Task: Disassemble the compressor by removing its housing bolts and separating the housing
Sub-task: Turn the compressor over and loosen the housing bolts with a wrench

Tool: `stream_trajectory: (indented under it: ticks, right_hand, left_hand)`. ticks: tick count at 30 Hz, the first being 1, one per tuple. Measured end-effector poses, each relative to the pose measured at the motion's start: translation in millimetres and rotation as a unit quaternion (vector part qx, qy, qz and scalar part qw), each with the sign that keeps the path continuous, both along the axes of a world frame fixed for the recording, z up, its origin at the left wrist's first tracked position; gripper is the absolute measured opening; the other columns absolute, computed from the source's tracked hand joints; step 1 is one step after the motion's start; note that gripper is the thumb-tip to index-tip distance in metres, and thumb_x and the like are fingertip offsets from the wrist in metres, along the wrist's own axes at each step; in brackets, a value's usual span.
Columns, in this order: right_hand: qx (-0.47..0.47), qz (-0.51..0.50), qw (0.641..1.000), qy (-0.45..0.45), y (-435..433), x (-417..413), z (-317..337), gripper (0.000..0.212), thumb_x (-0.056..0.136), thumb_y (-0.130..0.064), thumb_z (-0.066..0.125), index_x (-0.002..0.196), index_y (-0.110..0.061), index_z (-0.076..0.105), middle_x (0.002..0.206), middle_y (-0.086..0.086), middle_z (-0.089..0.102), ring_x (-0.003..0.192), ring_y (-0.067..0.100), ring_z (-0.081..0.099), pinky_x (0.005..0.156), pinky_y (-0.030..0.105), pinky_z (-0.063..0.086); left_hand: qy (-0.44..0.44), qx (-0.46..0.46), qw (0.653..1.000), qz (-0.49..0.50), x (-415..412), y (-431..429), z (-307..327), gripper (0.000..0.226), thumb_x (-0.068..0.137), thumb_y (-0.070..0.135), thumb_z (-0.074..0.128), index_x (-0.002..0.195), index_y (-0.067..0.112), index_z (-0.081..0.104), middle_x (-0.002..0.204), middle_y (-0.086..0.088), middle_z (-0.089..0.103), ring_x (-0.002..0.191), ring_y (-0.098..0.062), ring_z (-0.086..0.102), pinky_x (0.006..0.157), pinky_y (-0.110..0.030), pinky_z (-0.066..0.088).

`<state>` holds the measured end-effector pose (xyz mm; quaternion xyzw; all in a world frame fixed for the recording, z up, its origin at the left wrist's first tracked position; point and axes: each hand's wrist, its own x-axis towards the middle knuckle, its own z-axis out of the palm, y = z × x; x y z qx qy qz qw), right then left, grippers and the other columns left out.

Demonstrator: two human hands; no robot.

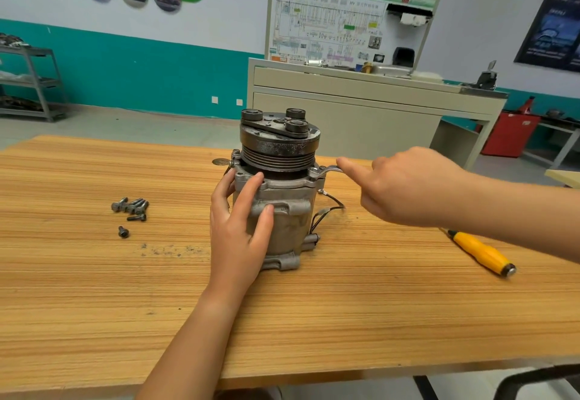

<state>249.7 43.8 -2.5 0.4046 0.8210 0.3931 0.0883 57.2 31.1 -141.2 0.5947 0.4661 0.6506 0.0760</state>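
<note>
Grey cast-metal compressor (290, 227) is stood upright on the middle of the striped wooden table (345, 305), with the dark grooved pulley (279, 151) on top. It is judged heavy, rigid and top-heavy with that pulley, and possibly greasy, so slipping or tipping under wrench torque is to be expected.

It is steadied by the left hand (238, 230), which is pressed flat on the front of the housing with the fingers spread and straight, nothing clamped. A small silver wrench (329, 170) is seated on a housing bolt (314, 171) at the upper right flange. Its handle is held by the right hand (408, 186), with the index finger laid along it and the other fingers curled; the thumb is hidden.

The best hold is judged to be the ribbed housing body or the flange, not the thin black wires (329, 208).

Removed dark bolts (131, 206) are grouped to the left, well apart. A yellow-handled screwdriver (480, 252) is laid to the right.
</note>
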Motion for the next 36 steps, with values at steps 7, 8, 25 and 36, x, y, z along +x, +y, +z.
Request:
stream_trajectory:
  ticks: [7, 8, 25, 36]
  right_hand:
    - [0.024, 0.054, 0.998, 0.034, 46, 14, -12, 0.051, 0.091, -0.004, 0.046, 0.136, -0.013, 0.024, 0.087, 0.006, 0.057, 0.059, 0.021, 0.052, 0.044, 0.026, 0.035]
    - [0.041, 0.093, 0.993, 0.056, 55, 14, -15, 0.047, 0.084, 0.004, 0.055, 0.128, -0.006, 0.041, 0.085, 0.010, 0.062, 0.060, 0.026, 0.057, 0.047, 0.027, 0.040]
    - [0.006, 0.087, 0.879, 0.468, 3, 3, -30, 0.042, 0.098, -0.015, 0.038, 0.139, -0.013, 0.032, 0.058, -0.002, 0.041, 0.049, 0.025, 0.041, 0.044, 0.030, 0.029]
    - [-0.090, -0.098, 0.944, 0.302, -26, -9, -30, 0.045, 0.096, -0.018, 0.036, 0.138, -0.025, 0.023, 0.062, -0.006, 0.036, 0.058, 0.016, 0.040, 0.045, 0.028, 0.027]
  left_hand:
    - [0.000, 0.002, 1.000, 0.002, -1, 2, -2, 0.044, 0.086, 0.031, 0.051, 0.120, 0.056, 0.037, 0.143, 0.013, 0.020, 0.138, -0.013, 0.023, 0.112, -0.041, 0.028]
    - [0.000, 0.003, 1.000, 0.001, -1, 3, -2, 0.044, 0.086, 0.032, 0.051, 0.120, 0.057, 0.037, 0.143, 0.014, 0.020, 0.138, -0.014, 0.023, 0.112, -0.042, 0.029]
    - [0.004, 0.000, 1.000, 0.006, 0, 4, -3, 0.045, 0.086, 0.031, 0.050, 0.120, 0.056, 0.036, 0.143, 0.011, 0.021, 0.138, -0.014, 0.023, 0.110, -0.036, 0.027]
    - [-0.001, 0.004, 1.000, 0.003, 0, 3, -2, 0.045, 0.086, 0.030, 0.051, 0.120, 0.056, 0.036, 0.143, 0.010, 0.021, 0.138, -0.014, 0.024, 0.110, -0.035, 0.027]
